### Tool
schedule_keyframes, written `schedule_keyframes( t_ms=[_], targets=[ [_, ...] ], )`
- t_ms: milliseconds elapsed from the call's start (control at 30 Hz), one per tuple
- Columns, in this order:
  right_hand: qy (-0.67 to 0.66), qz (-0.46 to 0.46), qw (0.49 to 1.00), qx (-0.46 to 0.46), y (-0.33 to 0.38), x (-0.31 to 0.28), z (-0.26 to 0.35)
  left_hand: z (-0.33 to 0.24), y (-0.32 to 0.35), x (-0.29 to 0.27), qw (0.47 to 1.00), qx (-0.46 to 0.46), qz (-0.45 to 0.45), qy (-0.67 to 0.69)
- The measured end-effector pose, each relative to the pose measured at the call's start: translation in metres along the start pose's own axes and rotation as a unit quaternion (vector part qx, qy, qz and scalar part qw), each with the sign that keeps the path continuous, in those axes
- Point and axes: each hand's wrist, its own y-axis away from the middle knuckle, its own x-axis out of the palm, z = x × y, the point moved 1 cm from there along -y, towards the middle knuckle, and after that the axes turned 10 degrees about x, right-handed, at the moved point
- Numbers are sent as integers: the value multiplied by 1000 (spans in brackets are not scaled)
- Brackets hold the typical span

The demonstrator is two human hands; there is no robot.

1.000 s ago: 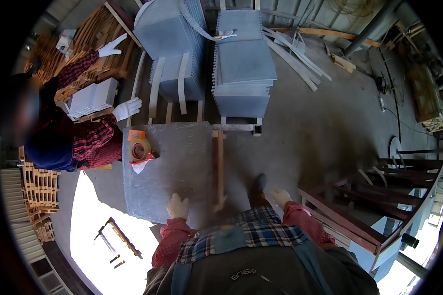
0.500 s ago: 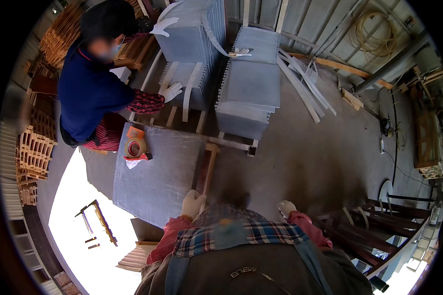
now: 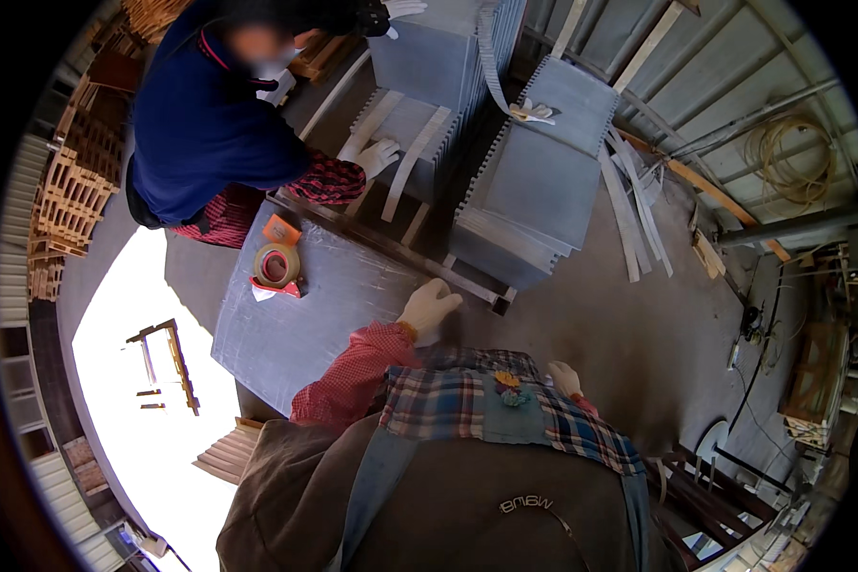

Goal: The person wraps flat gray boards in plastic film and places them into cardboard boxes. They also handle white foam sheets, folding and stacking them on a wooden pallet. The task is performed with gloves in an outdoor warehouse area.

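So the big grey sheet (image 3: 324,305) lies flat, its far edge by the wooden slat (image 3: 400,253). The left hand (image 3: 427,307), gloved, has slid forward onto that far edge, fingers spread flat, gripping nothing. The right hand (image 3: 564,377) has dropped back beside the body; can't tell its fingers. Tape roll (image 3: 276,265) stays near the far left corner.

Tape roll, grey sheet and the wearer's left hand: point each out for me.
tape roll (image 3: 276,264), head view, on the ring's upper face.
grey sheet (image 3: 329,315), head view, on its bare middle.
left hand (image 3: 429,307), head view, on the back of the white glove.
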Motion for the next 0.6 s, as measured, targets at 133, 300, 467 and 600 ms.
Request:
schedule_keyframes(
  t_ms=[133,300,467,600],
  targets=[
    [93,-40,994,-40,-54,-17,2,-6,-17,-7,999,-23,-49,-1],
    [122,-74,986,-86,-122,-48,73,29,-6,12,985,-153,-62,55],
    [52,-104,993,-32,-208,-78,149,0,-11,49,950,-265,-126,104],
    [128,-102,986,-20,-232,-101,230,26,14,99,912,-338,-193,132]
  ],
)
